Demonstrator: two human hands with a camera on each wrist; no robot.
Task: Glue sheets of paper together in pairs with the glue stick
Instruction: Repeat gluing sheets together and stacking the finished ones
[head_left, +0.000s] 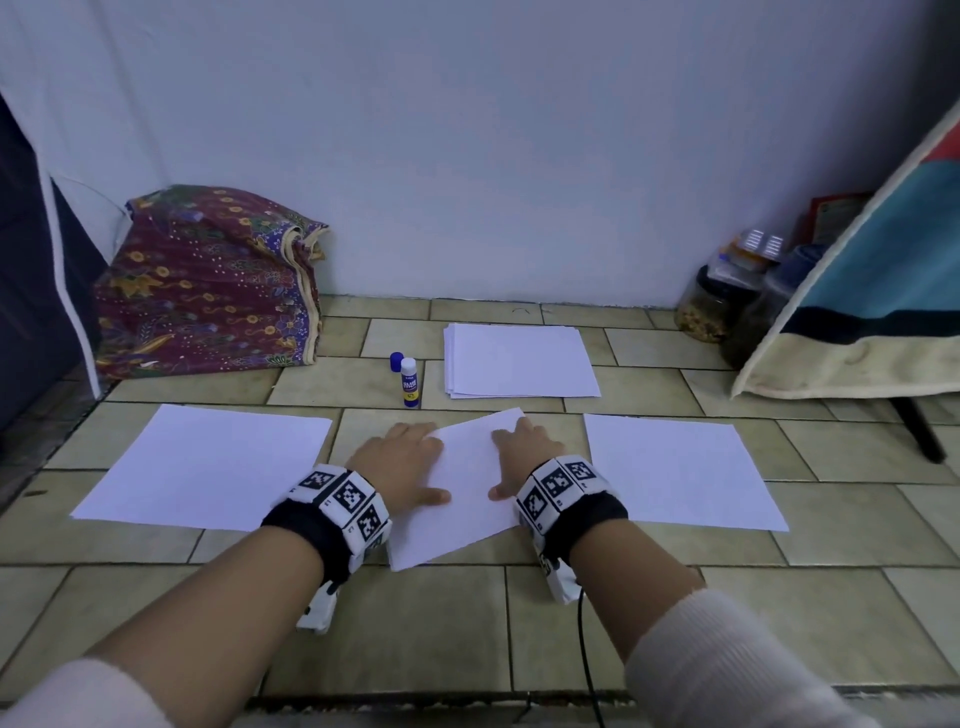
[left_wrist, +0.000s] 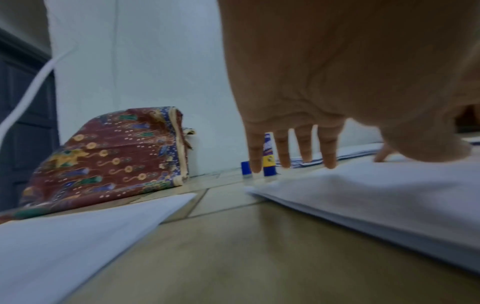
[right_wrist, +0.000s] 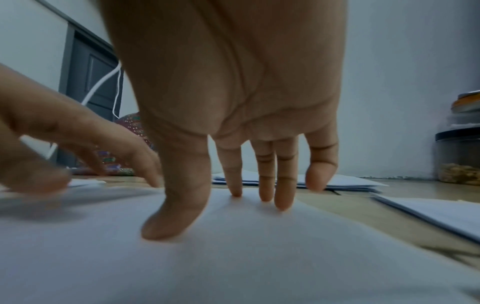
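Paper sheet (head_left: 467, 483) looks light, limp, slippery on tile; my left hand (head_left: 400, 462) and right hand (head_left: 524, 457) press it flat-fingered, so I'd lift by an edge.

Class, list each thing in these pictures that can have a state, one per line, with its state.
glue stick: upright, uncapped
blue cap: off, beside the stick
middle sheet: flat, askew, pressed by both hands
left hand: open, flat
right hand: open, flat
paper stack: lying flat, untouched
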